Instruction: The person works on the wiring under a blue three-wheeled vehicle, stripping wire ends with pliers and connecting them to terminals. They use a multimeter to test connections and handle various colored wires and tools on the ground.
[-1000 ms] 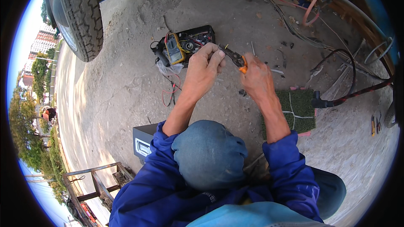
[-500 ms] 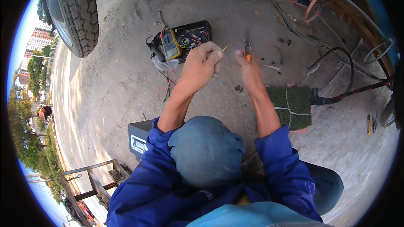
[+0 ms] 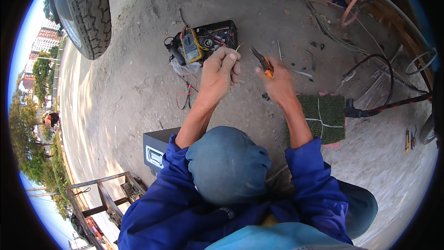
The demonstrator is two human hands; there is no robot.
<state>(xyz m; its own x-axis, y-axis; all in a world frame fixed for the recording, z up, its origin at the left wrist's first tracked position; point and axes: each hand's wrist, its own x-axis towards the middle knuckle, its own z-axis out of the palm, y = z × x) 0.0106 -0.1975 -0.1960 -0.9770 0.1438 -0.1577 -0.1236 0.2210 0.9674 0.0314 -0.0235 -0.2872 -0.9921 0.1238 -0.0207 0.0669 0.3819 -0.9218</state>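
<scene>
On the ground (image 3: pixel 138 78), the head view shows an open black case (image 3: pixel 225 25) with a yellow-edged multimeter (image 3: pixel 189 46) over its left edge and jumbled small parts (image 3: pixel 218 38) inside. Near its lower right corner, the left hand (image 3: pixel 218 71) pinches a thin yellow wire (image 3: pixel 238 47); the right hand (image 3: pixel 280 83) grips orange-handled pliers (image 3: pixel 263 62), apart from the wire.

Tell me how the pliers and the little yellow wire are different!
The pliers are thick; the wire is very thin. The pliers are dark and orange; the wire is yellow. The right hand grips the pliers, while the left hand pinches the wire. Both are in bare hands.
</scene>
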